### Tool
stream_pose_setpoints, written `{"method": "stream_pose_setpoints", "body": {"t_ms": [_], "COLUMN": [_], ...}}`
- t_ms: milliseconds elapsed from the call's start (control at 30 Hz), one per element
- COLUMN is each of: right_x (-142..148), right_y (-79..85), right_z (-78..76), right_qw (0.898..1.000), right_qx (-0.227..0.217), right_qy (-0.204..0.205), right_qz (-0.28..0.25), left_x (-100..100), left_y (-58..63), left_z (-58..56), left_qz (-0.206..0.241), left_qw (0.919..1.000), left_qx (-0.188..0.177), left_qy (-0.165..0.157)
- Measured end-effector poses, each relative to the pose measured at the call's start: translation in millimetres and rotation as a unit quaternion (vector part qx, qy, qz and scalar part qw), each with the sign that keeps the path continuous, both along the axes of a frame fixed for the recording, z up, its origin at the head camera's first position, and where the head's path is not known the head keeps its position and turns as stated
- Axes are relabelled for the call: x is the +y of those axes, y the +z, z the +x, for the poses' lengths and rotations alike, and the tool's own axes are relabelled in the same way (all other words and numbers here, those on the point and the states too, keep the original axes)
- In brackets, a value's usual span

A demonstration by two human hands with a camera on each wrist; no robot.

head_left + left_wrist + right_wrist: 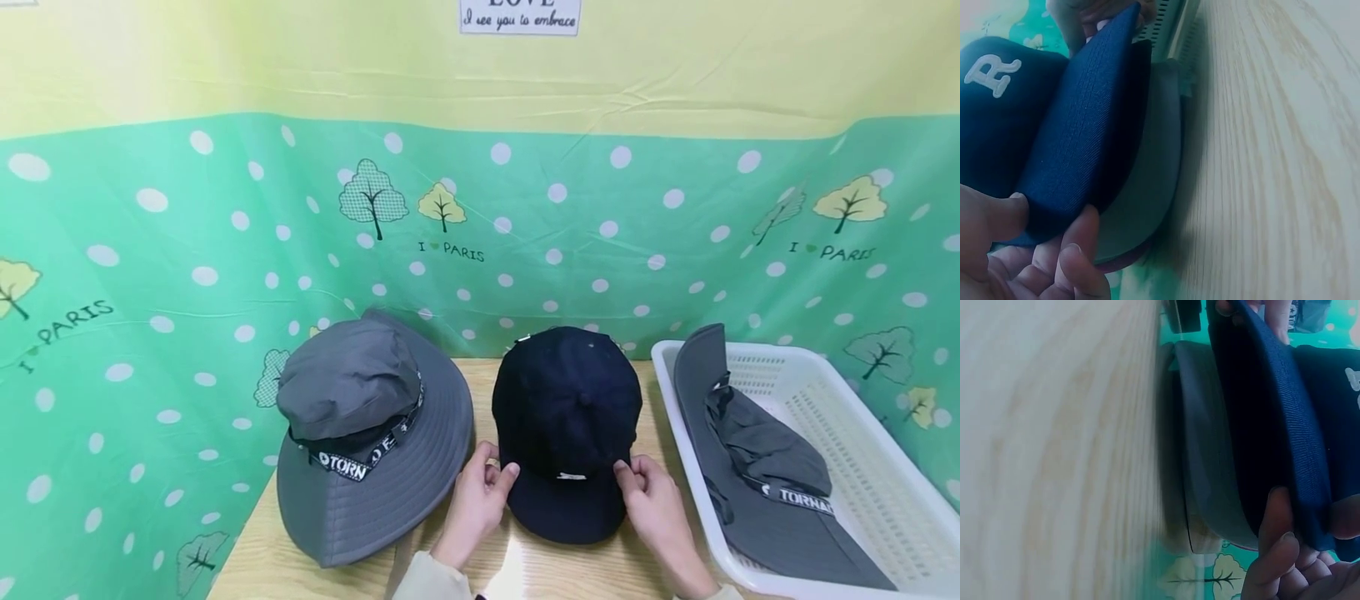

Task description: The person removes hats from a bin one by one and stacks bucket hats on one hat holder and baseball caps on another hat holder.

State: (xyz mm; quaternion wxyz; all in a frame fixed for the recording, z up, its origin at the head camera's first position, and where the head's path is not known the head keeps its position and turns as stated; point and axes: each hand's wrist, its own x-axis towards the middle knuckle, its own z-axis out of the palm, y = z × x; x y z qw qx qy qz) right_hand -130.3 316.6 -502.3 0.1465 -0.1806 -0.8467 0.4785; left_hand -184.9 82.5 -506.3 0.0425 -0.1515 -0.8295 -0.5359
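A navy baseball cap [570, 392] with a white letter R on its front is at the middle of the table, brim towards me. My left hand [480, 500] pinches the left side of its brim [1079, 125], thumb on top and fingers beneath. On the opposite side, my right hand [656, 504] pinches the brim in the same way. Both wrist views show more brims under this one: a dark one, then a grey one [1147, 162], and a maroon edge [1125, 259] lowest in the left wrist view. The crowns of those lower caps are hidden.
Left of the cap lies a grey wide-brimmed hat [352, 375] with a lettered band. On the right, a white plastic basket [678, 450] holds another such grey hat [772, 450], tilted. A green and yellow cloth [555, 225] hangs behind the wooden table [555, 575].
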Motion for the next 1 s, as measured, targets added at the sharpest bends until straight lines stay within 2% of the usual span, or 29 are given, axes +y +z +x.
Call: {"method": "stream_pose_setpoints", "body": {"t_ms": [133,333,500,633,733,800,900,1000], "right_x": [1.8,4.9,3.8,2.0,1.2,1.2,2.0,1.7], "right_y": [0.0,-3.8,-4.5,-2.5,1.8,5.6,11.1,15.2], "right_z": [0.4,-3.8,-5.1,-4.1,-1.4,0.4,3.2,6.5], "right_qw": [1.000,0.999,0.998,0.998,0.998,0.997,0.990,0.984], "right_qx": [0.003,0.012,0.018,0.009,-0.012,-0.027,-0.045,-0.046], "right_qy": [0.004,0.049,0.057,0.055,0.054,0.053,0.053,0.056], "right_qz": [0.025,-0.011,-0.026,-0.018,0.015,0.055,0.126,0.164], "left_x": [0.5,-0.6,-1.7,-3.2,-4.5,-5.2,-5.6,-5.1], "left_y": [-1.0,1.6,4.5,6.5,8.3,9.2,10.6,11.6], "left_z": [-1.5,-1.0,1.9,3.0,3.1,2.8,2.6,2.4], "left_qz": [0.001,-0.020,-0.037,-0.073,-0.100,-0.113,-0.125,-0.128], "left_qw": [1.0000,0.9997,0.9990,0.9963,0.9933,0.9918,0.9901,0.9889], "left_qx": [-0.001,0.017,0.017,0.032,0.039,0.039,0.045,0.061], "left_qy": [-0.003,0.003,0.017,0.033,0.042,0.044,0.045,0.046]}}
